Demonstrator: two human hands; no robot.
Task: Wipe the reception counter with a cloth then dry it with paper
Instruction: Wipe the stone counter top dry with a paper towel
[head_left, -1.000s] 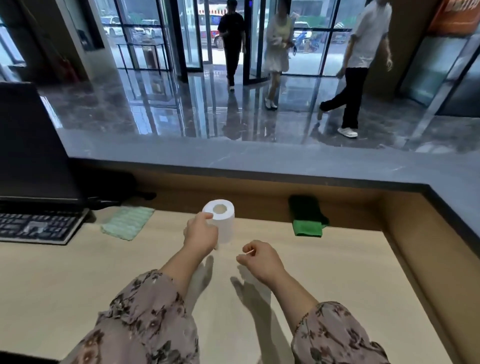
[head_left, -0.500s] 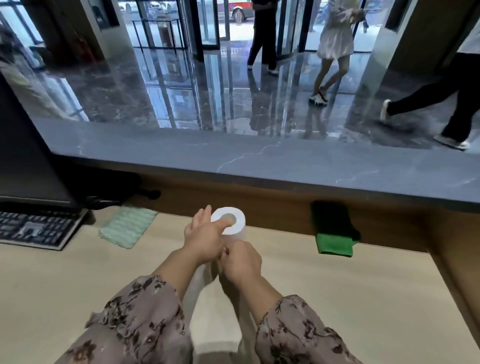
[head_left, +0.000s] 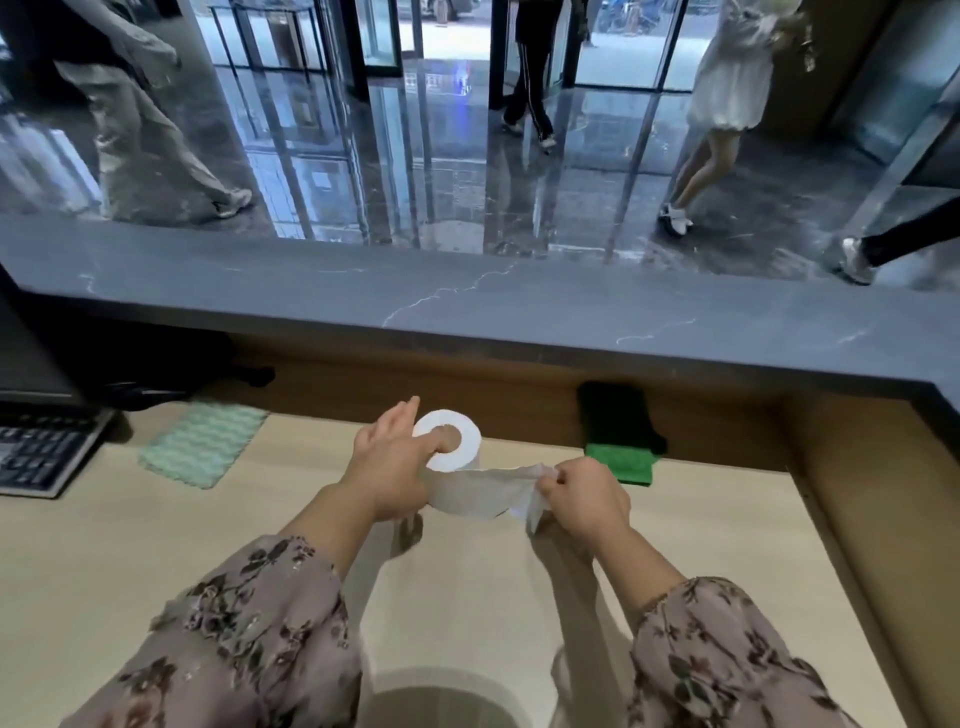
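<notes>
Flimsy paper (head_left: 475, 496), tears easy: left hand (head_left: 387, 467) hooks a finger in the roll (head_left: 470, 441) core, right hand (head_left: 584, 499) pinches paper beside roll.

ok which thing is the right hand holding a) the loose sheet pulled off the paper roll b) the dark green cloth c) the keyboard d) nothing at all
a, the right hand pinches the end of the loose sheet, while the left hand holds the paper roll with a finger in its core.
</notes>
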